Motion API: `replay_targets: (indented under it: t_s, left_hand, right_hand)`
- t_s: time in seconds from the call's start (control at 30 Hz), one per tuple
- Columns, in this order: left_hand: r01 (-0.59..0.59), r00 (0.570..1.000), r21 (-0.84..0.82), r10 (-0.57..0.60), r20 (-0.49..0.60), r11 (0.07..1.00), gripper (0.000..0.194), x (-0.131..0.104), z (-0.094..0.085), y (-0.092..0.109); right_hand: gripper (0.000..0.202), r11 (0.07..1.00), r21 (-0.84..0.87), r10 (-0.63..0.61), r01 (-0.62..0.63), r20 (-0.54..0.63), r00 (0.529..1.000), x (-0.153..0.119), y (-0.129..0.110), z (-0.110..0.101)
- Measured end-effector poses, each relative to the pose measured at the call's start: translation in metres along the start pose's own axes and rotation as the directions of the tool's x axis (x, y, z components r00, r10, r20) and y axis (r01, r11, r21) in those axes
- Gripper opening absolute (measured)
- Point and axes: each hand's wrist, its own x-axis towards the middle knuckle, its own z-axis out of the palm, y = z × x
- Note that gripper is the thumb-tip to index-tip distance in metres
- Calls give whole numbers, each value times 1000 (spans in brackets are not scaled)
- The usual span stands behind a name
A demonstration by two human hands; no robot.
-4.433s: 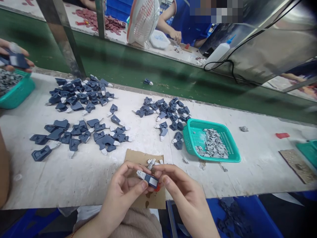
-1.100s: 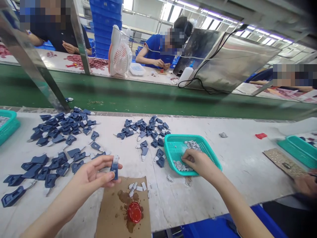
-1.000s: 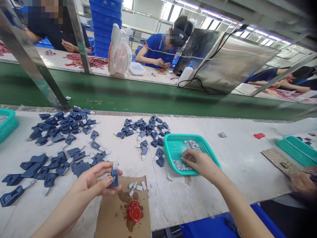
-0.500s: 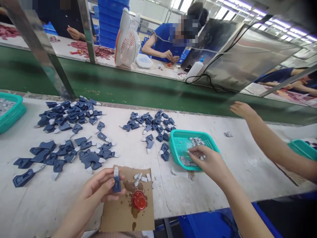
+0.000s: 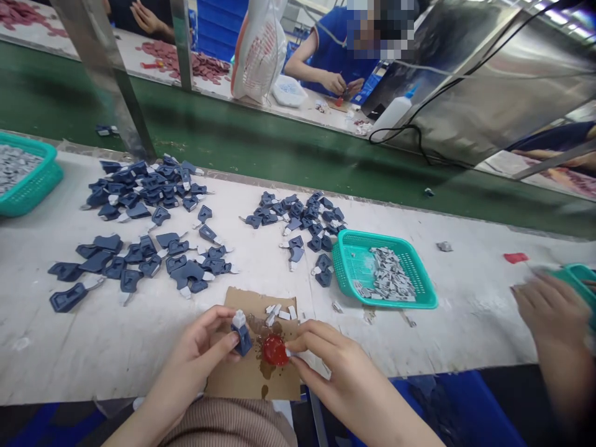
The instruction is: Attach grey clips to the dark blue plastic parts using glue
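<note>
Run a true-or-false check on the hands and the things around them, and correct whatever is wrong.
1. The left hand holds a dark blue part. True.
2. The right hand is empty. False: it pinches a small pale piece at the red dish.
3. The red dish stands on cardboard. True.
4. The green basket right of the cardboard holds red pieces. False: it holds small grey pieces.
5. More blue parts lie on the table. True.

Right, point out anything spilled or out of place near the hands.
Dark, wet-looking stains blotch the cardboard around the red dish, as if liquid had dripped there. A small grey piece lies loose on the table, outside the green basket that holds similar ones. Nothing looks clearly broken.
</note>
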Motion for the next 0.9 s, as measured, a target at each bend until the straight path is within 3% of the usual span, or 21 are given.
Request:
replay_targets:
  t_s: [0.17, 0.6, 0.7, 0.9]
  left_hand:
    - [-5, 997, 6, 5, 80, 1000, 28, 0, -5, -7]
    - [-23, 991, 2, 22, 129, 1000, 21, 1, -7, -15]
    - [-34, 988, 4, 33, 148, 999, 19, 1, -4, -12]
    - [-63, 988, -90, 75, 132, 994, 17, 1, 7, -10]
  right_hand:
    - [19, 991, -130, -40, 44, 33, 999, 5, -3, 4]
    - [20, 962, -263, -61, 81, 82, 995, 9, -9, 8]
    - [20, 981, -186, -55, 64, 56, 997, 9, -10, 5]
    - [12, 983, 174, 76, -63, -70, 995, 10, -14, -14]
